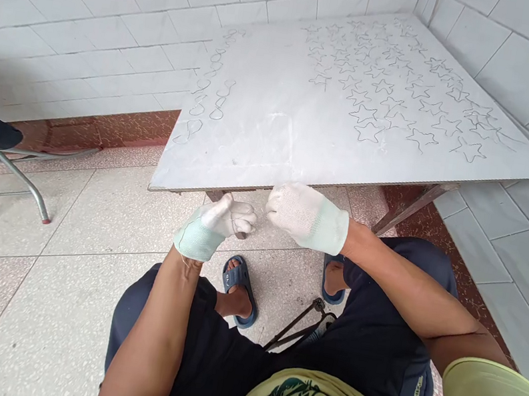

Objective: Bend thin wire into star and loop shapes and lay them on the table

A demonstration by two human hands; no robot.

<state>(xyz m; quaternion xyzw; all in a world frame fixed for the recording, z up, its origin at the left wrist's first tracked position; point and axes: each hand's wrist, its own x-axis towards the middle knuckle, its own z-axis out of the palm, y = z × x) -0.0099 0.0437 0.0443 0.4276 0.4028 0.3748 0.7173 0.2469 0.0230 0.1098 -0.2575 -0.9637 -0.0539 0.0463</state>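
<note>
Wire stars [368, 132] are lying forward and rightward, nearer the right hand [301, 212], whose fingers are forming a fist. Left hand [223, 217] is showing curled fingers, grip unclear.

A seated person's left hand [232, 217], in a white knit glove with a pale green cuff, is held palm-up with fingers partly curled; a thin dark line shows at its fingers, too fine to identify. The right hand [295, 210], gloved alike, is curled just beside it, knuckles up — whatever it may grip is hidden. Both are near the front edge of a flat white-topped table [249, 135]. Thin dark wire stars [369, 132] crowd its right side; slim looped wire shapes [216, 113] line the left — some in a row.
</note>
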